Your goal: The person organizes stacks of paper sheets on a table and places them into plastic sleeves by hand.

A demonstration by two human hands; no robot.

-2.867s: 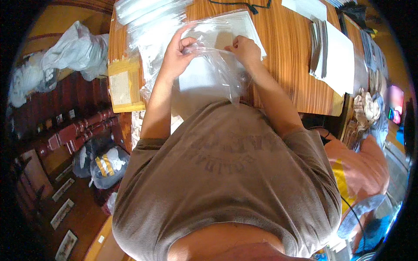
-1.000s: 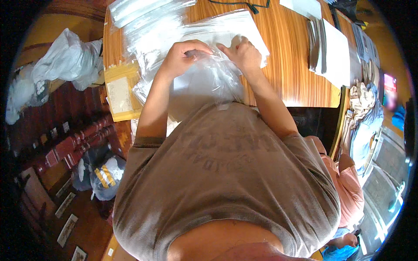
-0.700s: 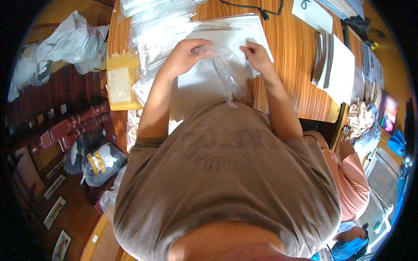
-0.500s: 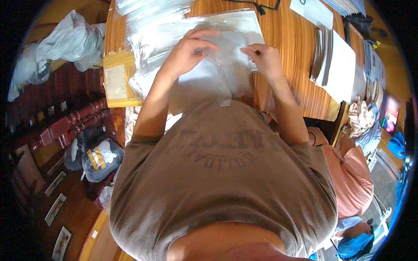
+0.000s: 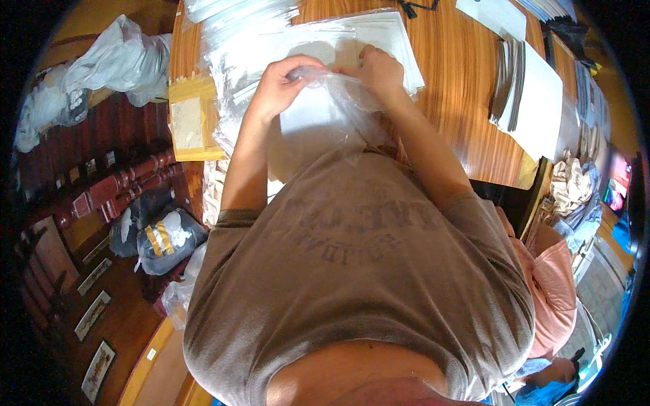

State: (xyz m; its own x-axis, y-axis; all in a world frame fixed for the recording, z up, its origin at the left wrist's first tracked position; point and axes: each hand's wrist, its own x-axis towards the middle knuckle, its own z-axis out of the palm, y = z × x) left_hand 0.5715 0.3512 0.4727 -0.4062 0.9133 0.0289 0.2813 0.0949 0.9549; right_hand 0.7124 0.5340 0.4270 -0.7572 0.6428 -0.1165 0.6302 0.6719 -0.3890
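A clear plastic bag hangs between my hands, close to my shirt and over the near edge of the table. My left hand grips the bag's upper left edge, its thumb and fingers curled round the film. At the upper right side, my right hand is closed with its fingertips at the bag's edge, partly hidden behind the hand. Beneath and beyond the hands lies a stack of white sheets. Shiny clear plastic bags are piled to the left of it.
The wood-grain table carries a stack of dark-edged white cards at right and a dark cord at the far edge. Cardboard lies at its left corner. Stuffed plastic bags sit lower left. A person in pink is at right.
My right hand has moved left and slightly up, closer to my left hand. The bag, spread flatter before, is now gathered and slants down to the right.
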